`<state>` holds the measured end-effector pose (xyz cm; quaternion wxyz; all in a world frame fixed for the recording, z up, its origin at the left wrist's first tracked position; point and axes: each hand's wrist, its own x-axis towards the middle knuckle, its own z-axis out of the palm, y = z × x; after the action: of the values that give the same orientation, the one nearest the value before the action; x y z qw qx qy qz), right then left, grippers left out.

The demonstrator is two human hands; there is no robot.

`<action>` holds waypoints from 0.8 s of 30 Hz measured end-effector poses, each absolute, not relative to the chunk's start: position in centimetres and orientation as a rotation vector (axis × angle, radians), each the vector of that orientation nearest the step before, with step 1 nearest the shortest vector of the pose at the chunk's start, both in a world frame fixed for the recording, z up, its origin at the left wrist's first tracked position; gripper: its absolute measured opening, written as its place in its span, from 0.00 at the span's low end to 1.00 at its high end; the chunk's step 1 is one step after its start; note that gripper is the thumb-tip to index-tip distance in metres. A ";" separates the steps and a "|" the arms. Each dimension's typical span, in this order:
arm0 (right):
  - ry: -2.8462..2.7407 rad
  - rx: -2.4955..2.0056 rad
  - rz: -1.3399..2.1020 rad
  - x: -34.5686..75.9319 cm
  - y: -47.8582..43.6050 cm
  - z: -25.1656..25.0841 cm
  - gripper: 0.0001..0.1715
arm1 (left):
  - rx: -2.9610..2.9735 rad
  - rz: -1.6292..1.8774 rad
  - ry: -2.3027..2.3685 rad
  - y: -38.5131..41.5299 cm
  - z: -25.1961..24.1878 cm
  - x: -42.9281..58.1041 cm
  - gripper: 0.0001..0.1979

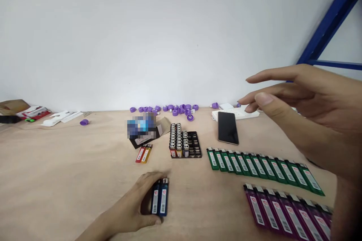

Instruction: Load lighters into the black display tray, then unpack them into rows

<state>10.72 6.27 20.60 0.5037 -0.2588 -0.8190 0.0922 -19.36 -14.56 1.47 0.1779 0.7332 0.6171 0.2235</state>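
My left hand (132, 205) is curled around two blue lighters (163, 197) that lie side by side on the table. Its fingers reach the metal tops and its thumb presses at the lower ends. Raised at the right, my right hand (305, 109) holds nothing, with its fingers and thumb apart. Beyond the left hand stands a black tray (195, 145) with rows of upright lighters (179, 141) in its left part and bare slots on its right. A red lighter (140, 154) and a yellow lighter (146, 154) lie left of the tray.
Rows of green lighters (257, 165) and purple lighters (288, 211) lie at the right. Behind them are a phone (227, 128) and a white power strip (246, 113). An opened box (144, 138) stands left of the tray. Several purple caps (181, 110) lie along the wall.
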 end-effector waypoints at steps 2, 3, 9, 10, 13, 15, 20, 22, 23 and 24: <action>-1.965 -0.685 0.171 10.9 6.2 20.8 0.15 | 2.073 0.647 1.781 -14.2 0.7 -19.3 0.51; -1.959 -0.703 0.147 11.0 6.1 20.9 0.15 | 2.082 0.642 1.793 -14.0 0.6 -19.2 0.52; -2.128 -0.710 0.480 9.8 6.4 20.1 0.14 | 2.285 0.886 1.764 -11.5 5.2 -17.1 0.50; -2.208 -0.722 0.633 9.0 6.6 19.6 0.14 | 2.341 0.965 1.756 -10.8 6.8 -16.5 0.49; -2.336 -0.718 1.100 6.4 6.7 17.9 0.16 | 2.489 1.029 1.738 -7.9 11.5 -15.1 0.46; -2.313 -0.660 1.301 4.9 6.9 16.9 0.12 | 2.601 1.025 1.679 -5.8 13.8 -14.3 0.46; -2.110 -0.641 1.441 4.1 9.5 15.7 0.08 | 2.711 0.912 1.580 -1.2 14.9 -14.6 0.42; -2.059 -0.729 1.388 4.3 11.6 15.2 0.11 | 2.656 0.874 1.660 0.0 14.4 -15.7 0.35; -2.042 -0.771 1.362 4.2 12.7 14.8 0.11 | 2.618 0.829 1.697 0.4 14.1 -16.4 0.30; -2.035 -0.804 1.344 4.0 13.8 14.4 0.11 | 2.581 0.770 1.722 0.8 13.9 -17.1 0.24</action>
<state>4.01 13.81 14.36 0.2826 -0.3004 -0.7601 0.5020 -17.14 0.79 13.90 -0.0273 0.8071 0.5384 0.2407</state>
